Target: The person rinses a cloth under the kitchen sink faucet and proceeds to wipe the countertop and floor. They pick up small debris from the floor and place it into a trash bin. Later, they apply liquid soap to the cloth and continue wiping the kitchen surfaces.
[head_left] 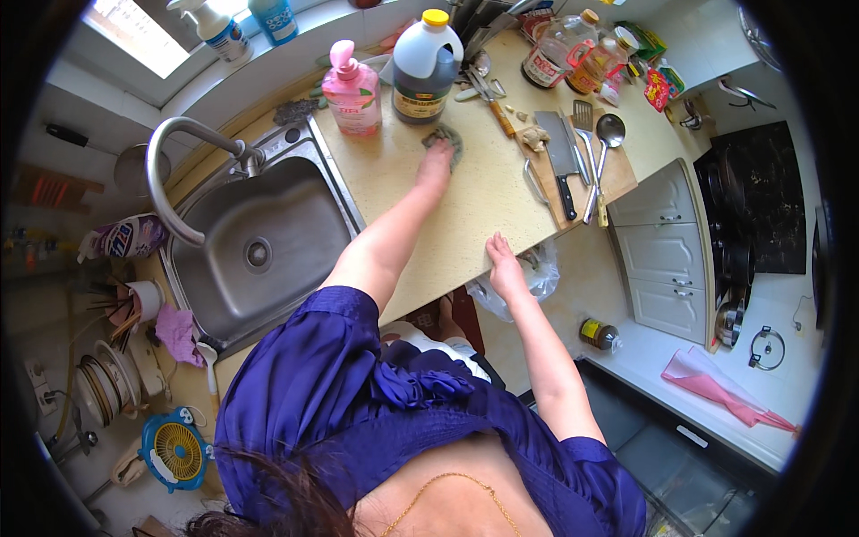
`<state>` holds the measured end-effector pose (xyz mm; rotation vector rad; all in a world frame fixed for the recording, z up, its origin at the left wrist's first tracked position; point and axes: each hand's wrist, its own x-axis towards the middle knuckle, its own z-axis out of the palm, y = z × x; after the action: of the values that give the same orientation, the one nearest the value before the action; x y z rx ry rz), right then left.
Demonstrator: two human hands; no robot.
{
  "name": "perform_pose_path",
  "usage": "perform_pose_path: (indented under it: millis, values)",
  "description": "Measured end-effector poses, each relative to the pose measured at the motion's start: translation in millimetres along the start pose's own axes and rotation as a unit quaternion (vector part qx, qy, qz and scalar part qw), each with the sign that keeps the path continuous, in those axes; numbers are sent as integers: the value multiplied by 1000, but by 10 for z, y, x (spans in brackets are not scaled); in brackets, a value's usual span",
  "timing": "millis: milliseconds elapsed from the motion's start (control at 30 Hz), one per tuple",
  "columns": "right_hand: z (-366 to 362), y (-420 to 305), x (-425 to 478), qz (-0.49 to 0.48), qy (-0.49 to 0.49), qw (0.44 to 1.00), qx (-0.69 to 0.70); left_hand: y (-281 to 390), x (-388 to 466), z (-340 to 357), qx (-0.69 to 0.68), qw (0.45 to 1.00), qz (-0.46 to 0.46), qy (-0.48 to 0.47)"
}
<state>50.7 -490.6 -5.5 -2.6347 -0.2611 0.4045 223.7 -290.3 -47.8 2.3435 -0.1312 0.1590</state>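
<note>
My left hand (436, 161) presses a grey-green cloth (454, 144) onto the pale countertop (402, 194), just in front of a large dark sauce jug with a yellow cap (421, 74). A pink pump bottle (352, 97) stands to the left of the jug. My right hand (503, 262) is at the counter's front edge with its fingers extended and holds nothing; whether its fingertips touch the edge I cannot tell. A plastic bag (540, 275) hangs beside and below it.
Left of the counter is a steel sink (262, 248) with a curved faucet (161, 174). To the right, a wooden cutting board (614, 168) bears a cleaver (556, 144), a ladle (610, 131), a slotted turner (582, 117) and ginger (535, 138). Another knife (496, 111) lies near the jug.
</note>
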Motion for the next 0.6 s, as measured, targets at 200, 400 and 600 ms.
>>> perform_pose_path:
  millis: [200,400,600]
  values:
    - [-16,24,-16,-31,20,999,24,442,-406,140,-10,997,29,-74]
    - [-197,172,-21,-49,99,980,167,434,-772,451,-52,996,48,-55]
    - [-509,449,-322,-18,166,968,186,1042,-1412,569,-44,984,87,-150]
